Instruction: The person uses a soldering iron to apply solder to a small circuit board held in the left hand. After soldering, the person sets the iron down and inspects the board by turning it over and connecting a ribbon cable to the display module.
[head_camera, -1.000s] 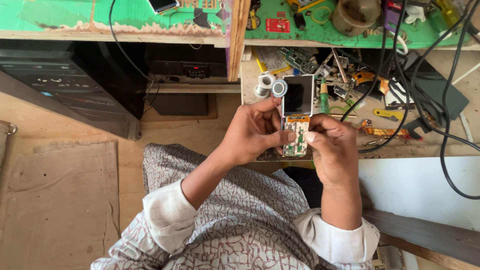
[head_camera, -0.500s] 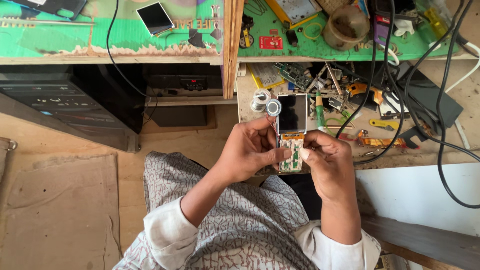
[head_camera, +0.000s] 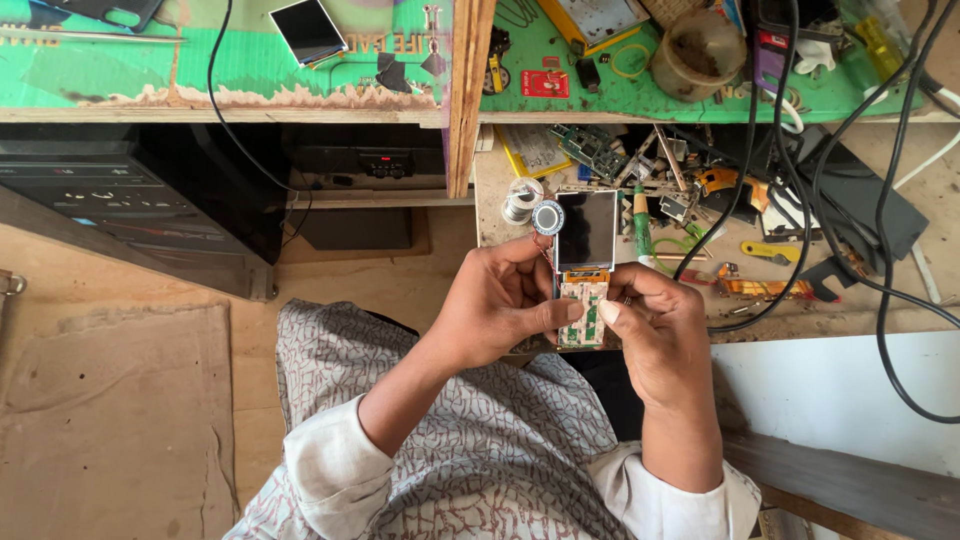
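1. I am holding one stripped phone board between both hands, above the front edge of the lower bench. The board is standing upright in view: a dark screen on top, an orange strip beneath it, and a pale keypad section with green traces at the bottom.
2. My left hand is gripping the keypad section from the left, thumb pressing on its lower face, fingers curling behind.
3. My right hand is gripping the same section from the right, thumb tip meeting the board's lower edge just beside the left thumb.
4. One small round disc is sitting at the board's top left corner, touching it; how it is attached I cannot tell.
5. Containers: one round brown tub is standing on the green upper bench; its contents are too dark to tell.
6. Counted on the upper bench: one loose phone screen, one small red board.
7. Counted on the lower bench: one green circuit board, one green-handled tool just right of the held screen, and one metal solder reel behind the disc.
8. Several black cables are looping across the right side.
9. One black case is sitting under the left upper bench.
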